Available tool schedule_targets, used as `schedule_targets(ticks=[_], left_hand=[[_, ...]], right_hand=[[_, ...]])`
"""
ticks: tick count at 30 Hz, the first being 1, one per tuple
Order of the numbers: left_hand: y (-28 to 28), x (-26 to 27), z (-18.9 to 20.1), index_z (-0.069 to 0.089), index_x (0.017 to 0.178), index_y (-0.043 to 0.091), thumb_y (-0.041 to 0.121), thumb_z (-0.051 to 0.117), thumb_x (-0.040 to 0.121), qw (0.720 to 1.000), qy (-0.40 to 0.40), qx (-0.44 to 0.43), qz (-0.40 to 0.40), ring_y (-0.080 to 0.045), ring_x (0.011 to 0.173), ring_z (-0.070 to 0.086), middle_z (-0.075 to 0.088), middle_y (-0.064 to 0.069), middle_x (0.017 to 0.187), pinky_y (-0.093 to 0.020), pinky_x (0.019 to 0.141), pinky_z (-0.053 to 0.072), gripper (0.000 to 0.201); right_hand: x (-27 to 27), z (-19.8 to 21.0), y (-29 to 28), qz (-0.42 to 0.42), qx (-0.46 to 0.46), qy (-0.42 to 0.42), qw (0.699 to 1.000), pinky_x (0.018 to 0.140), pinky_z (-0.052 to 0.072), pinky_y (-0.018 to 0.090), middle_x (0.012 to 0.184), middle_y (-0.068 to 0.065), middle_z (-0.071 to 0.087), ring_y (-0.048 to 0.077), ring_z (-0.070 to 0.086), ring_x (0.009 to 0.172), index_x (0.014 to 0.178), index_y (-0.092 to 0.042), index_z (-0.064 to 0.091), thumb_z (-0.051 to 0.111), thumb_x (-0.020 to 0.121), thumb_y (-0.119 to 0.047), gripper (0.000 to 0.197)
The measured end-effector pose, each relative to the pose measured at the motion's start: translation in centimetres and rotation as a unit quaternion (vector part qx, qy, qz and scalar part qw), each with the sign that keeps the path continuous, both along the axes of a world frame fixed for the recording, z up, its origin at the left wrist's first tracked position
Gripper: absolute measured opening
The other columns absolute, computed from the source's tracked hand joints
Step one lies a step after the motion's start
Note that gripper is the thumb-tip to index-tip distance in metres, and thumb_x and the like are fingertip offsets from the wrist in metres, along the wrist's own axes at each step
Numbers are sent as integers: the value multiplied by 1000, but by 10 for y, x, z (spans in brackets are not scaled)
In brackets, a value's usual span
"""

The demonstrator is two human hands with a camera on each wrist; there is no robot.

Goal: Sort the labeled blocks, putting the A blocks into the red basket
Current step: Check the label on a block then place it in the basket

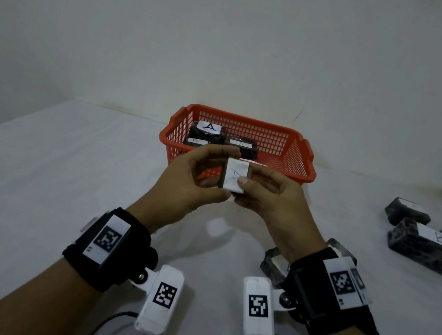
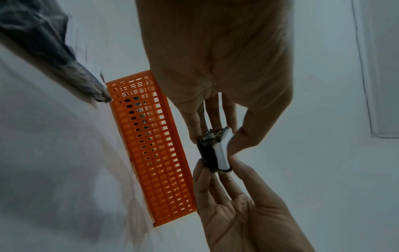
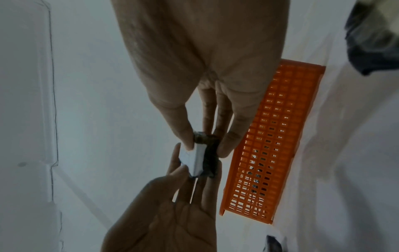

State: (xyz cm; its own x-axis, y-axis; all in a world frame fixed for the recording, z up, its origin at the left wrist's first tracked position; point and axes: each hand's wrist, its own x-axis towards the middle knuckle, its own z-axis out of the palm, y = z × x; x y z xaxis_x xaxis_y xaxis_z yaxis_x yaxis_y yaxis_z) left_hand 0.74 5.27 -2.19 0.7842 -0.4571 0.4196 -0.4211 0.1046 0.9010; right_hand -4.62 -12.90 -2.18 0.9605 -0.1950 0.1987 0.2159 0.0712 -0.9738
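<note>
A small dark block (image 1: 236,175) with a white label faces me. Its thin letter looks like an A turned sideways. Both hands hold it in the air just in front of the red basket (image 1: 251,121). My left hand (image 1: 224,172) pinches its left side between thumb and fingers. My right hand (image 1: 249,176) pinches its right side, thumb on the label. The left wrist view shows the block (image 2: 208,153) between both hands beside the basket (image 2: 155,153). So does the right wrist view, with block (image 3: 198,160) and basket (image 3: 270,145). Two A blocks (image 1: 209,127) (image 1: 241,143) lie inside.
A third block (image 1: 196,141) in the basket has a label I cannot read surely. On the white table at the right lie a B block (image 1: 434,247) and another dark block (image 1: 407,211). One more block (image 1: 273,264) lies under my right wrist.
</note>
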Motion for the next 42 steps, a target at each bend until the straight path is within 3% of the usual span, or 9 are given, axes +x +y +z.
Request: schedule_targets(ticks=[4,7,11,16,21,25,34,38,42], left_hand=[[-1,2,-1,66,130,21,13,77,88,998,-16,26,59,-3,110,71,73,9,121,-24,94,59,44],[0,2,-2,72,120,17,5,78,85,996,-25,10,80,-3,106,72,76,8,114,-22,93,58,38],[1,2,-2,72,114,15,-1,77,84,998,-32,-2,52,0,105,72,76,11,108,-13,85,56,34],[-1,4,-3,69,119,9,9,69,93,1000,5,5,13,-12,113,70,74,0,118,-31,96,59,26],[-5,6,-8,65,126,21,25,72,93,996,72,37,29,-15,109,73,74,2,118,-42,93,61,34],[-1,7,-6,73,120,13,14,66,97,996,86,26,26,-19,103,75,78,-4,111,-42,93,61,23],[-1,5,-4,73,119,8,9,62,98,996,88,12,6,-24,106,75,77,-8,113,-39,91,61,23],[2,6,-1,70,120,7,16,53,104,987,156,-28,-20,-28,107,75,77,-12,114,-43,97,58,26],[3,10,3,68,121,10,23,50,104,978,195,-61,-33,-33,108,74,76,-18,114,-46,98,55,27]], right_hand=[[-2,-1,-4,-24,-44,-26,998,84,64,31,113,5,79,17,76,107,122,-13,71,80,86,-1,39],[0,0,-2,-12,-39,-12,999,89,64,37,115,5,78,19,76,108,121,-13,72,80,85,-3,38],[3,1,0,20,-10,35,999,91,63,40,116,12,78,30,77,107,122,-7,72,72,95,-20,30],[4,-4,-5,-12,-29,8,999,96,62,41,114,11,79,26,77,106,119,-3,73,74,93,-8,26],[4,-5,-6,1,-44,12,999,96,62,41,115,14,78,28,77,108,120,-1,71,76,91,-6,30],[4,-1,-6,22,-22,21,999,95,62,40,119,18,76,32,75,109,123,2,69,73,92,-6,32],[-1,2,-6,-2,-34,-1,999,90,64,38,112,16,78,31,77,104,117,2,71,75,90,-9,29],[-3,6,-4,56,-18,0,998,94,63,38,116,10,79,28,75,110,115,-13,75,80,77,-22,40],[1,4,4,26,-80,0,996,88,64,31,124,2,74,19,72,115,128,-17,71,74,92,-4,39]])
